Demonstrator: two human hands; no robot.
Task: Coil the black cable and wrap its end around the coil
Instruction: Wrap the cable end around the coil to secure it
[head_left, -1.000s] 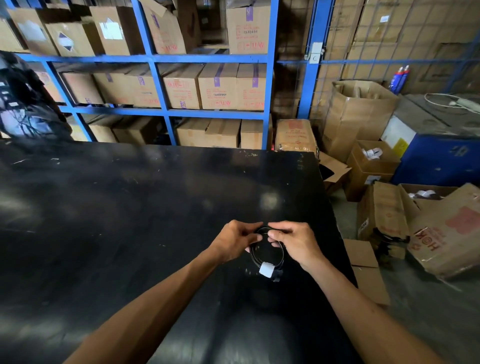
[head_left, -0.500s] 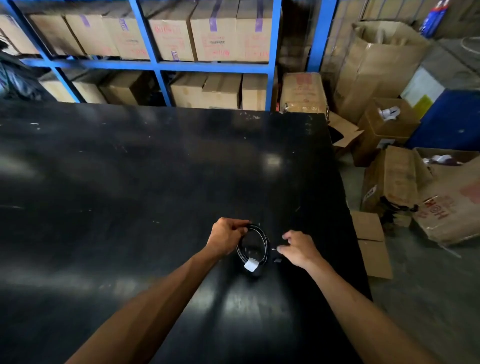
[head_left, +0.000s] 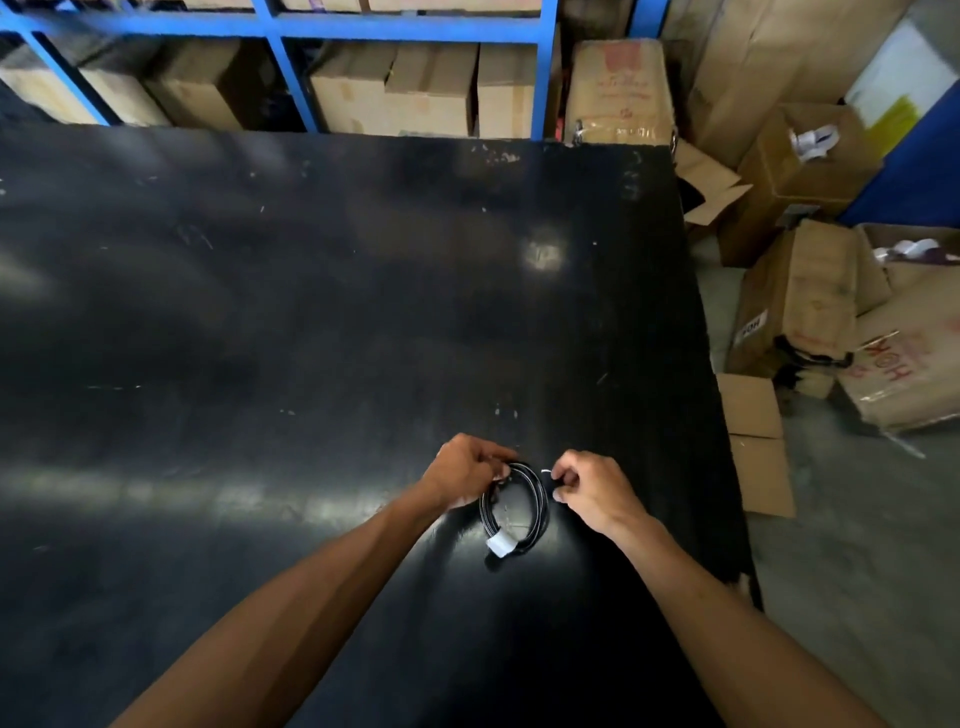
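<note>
The black cable (head_left: 537, 501) is wound into a small round coil just above the black table (head_left: 311, 312). A white tag (head_left: 501, 544) sits on the coil's near side. My left hand (head_left: 465, 470) grips the coil's upper left part. My right hand (head_left: 592, 491) pinches the cable's end at the coil's upper right, fingers curled. A short bright tip shows between the two hands. The end's path around the coil is too dark to make out.
The table's right edge (head_left: 724, 415) runs close to my right hand. Beyond it, cardboard boxes (head_left: 800, 312) and flat cardboard (head_left: 758, 447) lie on the grey floor. A blue shelf rack (head_left: 405, 26) with boxes stands behind the table.
The view has tilted further down. My right hand let go of the coil's top, moved to its right side, and now pinches the cable end there. The coil hangs lower.
</note>
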